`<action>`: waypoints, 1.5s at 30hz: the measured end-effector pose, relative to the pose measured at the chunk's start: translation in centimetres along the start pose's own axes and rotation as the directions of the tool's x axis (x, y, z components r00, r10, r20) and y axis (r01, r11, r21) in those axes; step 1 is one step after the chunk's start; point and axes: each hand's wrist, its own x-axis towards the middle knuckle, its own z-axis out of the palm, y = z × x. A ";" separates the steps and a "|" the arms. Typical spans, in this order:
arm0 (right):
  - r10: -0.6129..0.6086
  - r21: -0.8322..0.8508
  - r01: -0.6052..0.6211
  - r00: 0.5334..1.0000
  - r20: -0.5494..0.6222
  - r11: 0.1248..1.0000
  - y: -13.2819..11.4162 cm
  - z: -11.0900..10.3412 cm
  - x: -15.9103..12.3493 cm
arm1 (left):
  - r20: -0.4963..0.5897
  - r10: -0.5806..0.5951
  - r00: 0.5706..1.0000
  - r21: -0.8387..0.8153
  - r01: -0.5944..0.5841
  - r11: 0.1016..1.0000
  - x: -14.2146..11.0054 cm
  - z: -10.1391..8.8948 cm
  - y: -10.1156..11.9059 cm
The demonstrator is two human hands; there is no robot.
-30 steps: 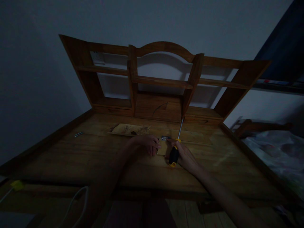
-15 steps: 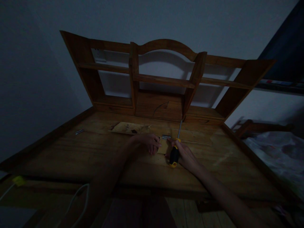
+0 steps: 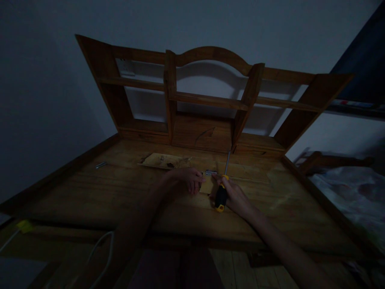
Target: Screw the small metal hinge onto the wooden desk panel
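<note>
My right hand [image 3: 235, 196] is closed around a screwdriver [image 3: 221, 196] with a black and yellow handle; its steel shaft points away, toward the shelf. The fingertips of that hand also reach the right side of a small pale wooden piece [image 3: 206, 186]. At the piece's left edge, my left hand [image 3: 192, 181] grips it with curled fingers. A small shiny metal fitting [image 3: 211, 172], perhaps a hinge, sits along the far edge of the piece. Dim light hides its detail and the exact finger contact.
A longer board [image 3: 165, 160] with a rough, damaged surface lies behind my left hand. Another small metal part [image 3: 101, 165] is at the left of the wooden desk [image 3: 120, 196]. A wooden shelf unit [image 3: 207, 102] stands along the back. A white cable [image 3: 110, 251] hangs at the front left.
The metal fitting and the wooden piece have tilted slightly between my fingers. Both hands keep nearly the same place and grip; the view has shifted a little.
</note>
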 end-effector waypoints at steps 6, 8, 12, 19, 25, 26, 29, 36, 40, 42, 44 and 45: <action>-0.040 -0.068 0.039 0.999 -0.012 0.997 0.4 0.3 -0.2 | -0.037 -0.032 0.999 -0.035 0.030 0.999 0.0 0.0 0.3; -0.043 -0.112 0.041 0.999 -0.015 0.993 0.7 0.4 -0.2 | -0.036 -0.049 0.998 -0.028 0.048 0.998 0.0 0.1 0.4; -0.066 -0.182 0.064 0.998 -0.004 0.981 0.8 0.3 -0.1 | -0.051 -0.047 0.998 -0.028 0.046 0.999 0.2 0.1 0.1; -0.067 -0.332 0.089 0.995 0.077 0.939 0.4 0.0 -0.2 | -0.035 -0.026 0.999 -0.049 0.024 0.998 0.3 -0.1 -0.1; -0.079 -0.310 0.094 0.995 0.062 0.946 -0.3 -0.3 -0.1 | -0.060 -0.029 0.998 -0.122 0.022 0.992 -0.5 0.3 0.9; -0.078 -0.310 0.094 0.995 0.063 0.946 -0.3 -0.3 0.0 | -0.072 -0.029 0.997 -0.129 0.019 0.992 -0.6 0.3 0.9; -0.086 -0.298 0.102 0.994 0.067 0.949 -0.1 -0.2 0.0 | -0.071 -0.041 0.997 -0.122 0.032 0.992 -0.5 0.4 0.7; -0.092 -0.241 0.096 0.995 0.031 0.966 -0.2 -0.3 0.1 | -0.053 0.015 0.998 -0.060 -0.019 0.998 0.1 0.0 -0.1; -0.079 -0.202 0.080 0.997 0.018 0.976 -0.5 -0.5 0.2 | -0.035 0.014 0.999 -0.056 -0.016 0.998 0.3 -0.2 -0.6; -0.075 -0.186 0.077 0.997 0.016 0.979 -0.4 -0.5 0.2 | -0.028 -0.003 1.000 -0.057 0.001 0.998 0.3 -0.2 -0.6; -0.073 -0.195 0.073 0.997 0.007 0.978 -0.1 -0.5 0.1 | -0.038 -0.003 0.999 -0.052 0.001 0.999 0.3 -0.2 -0.5; -0.073 -0.203 0.073 0.997 0.006 0.976 0.0 -0.4 0.1 | -0.046 0.001 0.999 -0.048 -0.003 0.999 0.2 -0.2 -0.5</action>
